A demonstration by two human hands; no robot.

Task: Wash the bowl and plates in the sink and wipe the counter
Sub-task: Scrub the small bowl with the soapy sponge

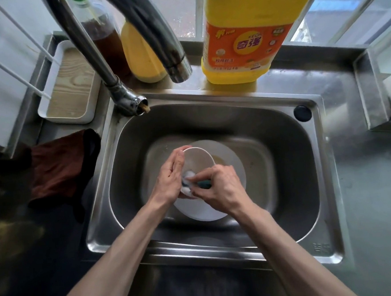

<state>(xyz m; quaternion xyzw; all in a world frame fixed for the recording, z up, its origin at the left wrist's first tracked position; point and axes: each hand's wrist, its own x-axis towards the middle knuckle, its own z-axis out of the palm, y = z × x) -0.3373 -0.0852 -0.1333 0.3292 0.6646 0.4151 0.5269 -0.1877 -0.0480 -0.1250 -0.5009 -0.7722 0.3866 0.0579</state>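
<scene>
A small white bowl point(198, 159) is tilted over the steel sink point(283, 155), and my left hand point(168, 177) grips its near rim with the thumb inside. My right hand point(220, 187) grips a foamy green sponge point(203, 184) and presses it against the bowl's lower inside edge. Under both hands lies a white plate point(206, 210) in the basin; I cannot tell whether more plates are stacked beneath it.
The tap spout point(177, 70) hangs above the sink's back edge, with no water running. A yellow detergent jug point(245, 42) and two bottles point(142, 56) stand on the back ledge. A dark brown cloth point(59, 166) lies on the left counter beside a white tray point(70, 87).
</scene>
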